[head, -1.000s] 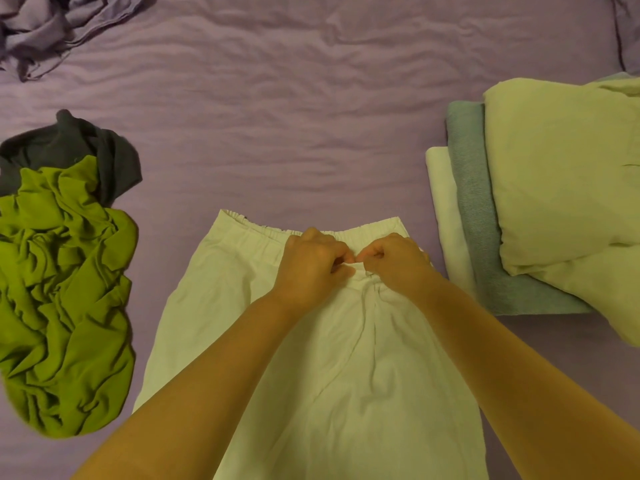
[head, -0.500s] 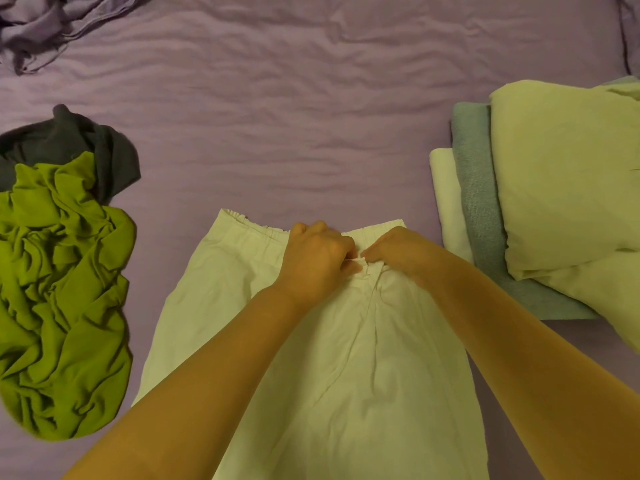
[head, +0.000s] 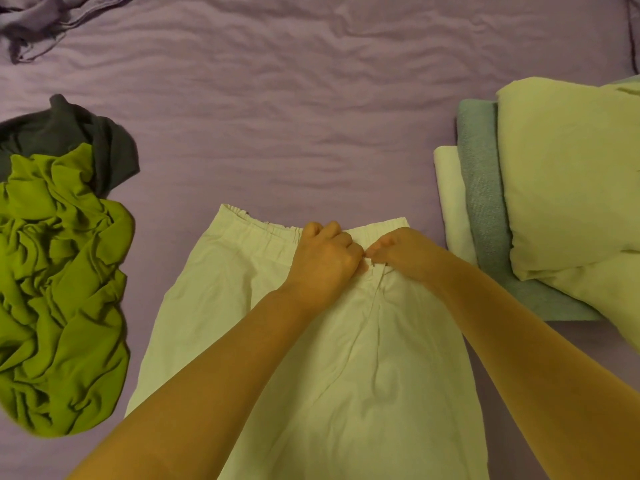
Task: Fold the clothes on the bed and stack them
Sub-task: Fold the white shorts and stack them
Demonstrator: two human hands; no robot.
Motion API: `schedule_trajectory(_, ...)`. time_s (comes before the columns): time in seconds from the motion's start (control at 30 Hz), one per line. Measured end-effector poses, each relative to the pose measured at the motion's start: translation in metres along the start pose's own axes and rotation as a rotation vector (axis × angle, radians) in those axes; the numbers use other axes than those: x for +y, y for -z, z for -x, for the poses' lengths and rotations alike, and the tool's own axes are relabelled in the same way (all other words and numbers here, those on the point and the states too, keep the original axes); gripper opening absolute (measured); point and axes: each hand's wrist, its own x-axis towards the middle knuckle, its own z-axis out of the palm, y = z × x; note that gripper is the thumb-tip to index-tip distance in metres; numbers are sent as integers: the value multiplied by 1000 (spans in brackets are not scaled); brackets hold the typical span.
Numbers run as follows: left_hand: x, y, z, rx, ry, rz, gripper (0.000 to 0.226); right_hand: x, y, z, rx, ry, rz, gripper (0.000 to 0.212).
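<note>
Head view: left hand (head: 323,259) and right hand (head: 403,252) meet fingertip to fingertip, curled, seemingly pinching the pale trousers (head: 346,358) just below the waistband; folded stack (head: 540,188) lies right of them.

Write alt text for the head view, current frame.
Both hands, left hand and right hand, pinch the waistband of pale trousers lying flat on a purple bed. Crumpled green garment lies left; folded stack right.
</note>
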Motion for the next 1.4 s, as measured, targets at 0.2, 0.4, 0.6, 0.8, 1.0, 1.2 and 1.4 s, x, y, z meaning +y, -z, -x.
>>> schedule_trajectory(0.2, -7, -3, -3, -82, 5, 30, 12, 23, -8, 3, 93, 198, -17, 23)
schedule_trajectory(0.4, -15, 4, -9, -236, -30, 224, 20, 37, -21, -4, 216, 278, 90, 20)
schedule_trajectory(0.6, -15, 10, -16, -422, 26, 278, 23, 37, -27, -7, 290, 258, 105, 21)
schedule_trajectory(0.8, -16, 16, -16, -439, 24, 343, 16, 41, -27, -9, 282, 257, 61, 21)
schedule_trajectory(1.0, -20, 20, -16, -376, 104, 500, 24, 39, -23, -5, 252, 277, -52, 14)
schedule_trajectory(1.2, -25, 27, -27, -437, 100, 570, 20, 38, -18, -2, 238, 278, -194, 14)
schedule_trajectory(1.4, -19, 23, -27, -512, 177, 555, 11, 39, -19, -1, 202, 296, -203, 16)
